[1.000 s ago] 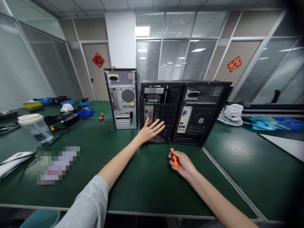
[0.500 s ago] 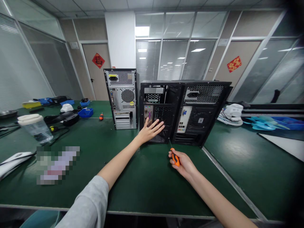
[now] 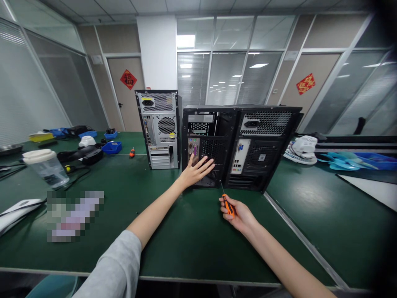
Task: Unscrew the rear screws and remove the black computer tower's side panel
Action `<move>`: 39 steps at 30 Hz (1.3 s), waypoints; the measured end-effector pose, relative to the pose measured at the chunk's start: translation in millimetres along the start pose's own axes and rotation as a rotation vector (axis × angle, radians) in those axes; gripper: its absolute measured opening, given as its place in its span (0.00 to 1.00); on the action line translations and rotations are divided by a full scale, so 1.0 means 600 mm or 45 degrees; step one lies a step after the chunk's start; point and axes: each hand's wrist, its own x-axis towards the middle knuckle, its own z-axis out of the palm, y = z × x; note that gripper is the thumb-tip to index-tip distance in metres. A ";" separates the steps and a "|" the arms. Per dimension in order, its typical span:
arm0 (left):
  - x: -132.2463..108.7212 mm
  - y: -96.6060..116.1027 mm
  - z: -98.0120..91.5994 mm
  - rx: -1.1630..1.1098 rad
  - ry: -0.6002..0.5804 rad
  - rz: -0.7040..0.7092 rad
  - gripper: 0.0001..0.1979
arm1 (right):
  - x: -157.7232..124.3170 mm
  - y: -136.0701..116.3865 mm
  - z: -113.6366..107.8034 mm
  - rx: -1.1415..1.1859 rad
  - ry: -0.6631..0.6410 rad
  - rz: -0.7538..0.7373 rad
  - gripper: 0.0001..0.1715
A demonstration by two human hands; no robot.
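Observation:
Spread against the back panel of a black computer case [image 3: 223,124] is my left hand [image 3: 196,171], its fingers apart and holding nothing. My right hand [image 3: 238,213] grips an orange and black screwdriver [image 3: 228,205] by the handle. The thin shaft points up and away, its tip at the lower right corner of that case's back panel. Any screw at the tip is too small to make out. A second black computer case [image 3: 263,159] stands close on the right, with a power socket and light port plate facing me.
A silver-backed computer case [image 3: 159,124] stands to the left. Another screwdriver [image 3: 132,152] lies near a blue bin [image 3: 112,147]. A lidded clear cup [image 3: 46,167] and cables are at far left. At right are a white device [image 3: 302,150] and blue items [image 3: 344,160] on the green table [image 3: 186,244].
The screwdriver handle has turned slightly in my right hand, and those fingers have shifted a little. My left hand stays in place on the case.

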 end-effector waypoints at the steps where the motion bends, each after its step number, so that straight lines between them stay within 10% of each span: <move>1: 0.000 0.000 0.000 0.003 0.006 -0.002 0.26 | 0.001 -0.001 -0.002 0.010 -0.003 0.015 0.14; 39: 0.000 0.003 -0.001 -0.054 -0.063 -0.013 0.27 | 0.009 -0.002 -0.008 0.024 0.062 0.052 0.10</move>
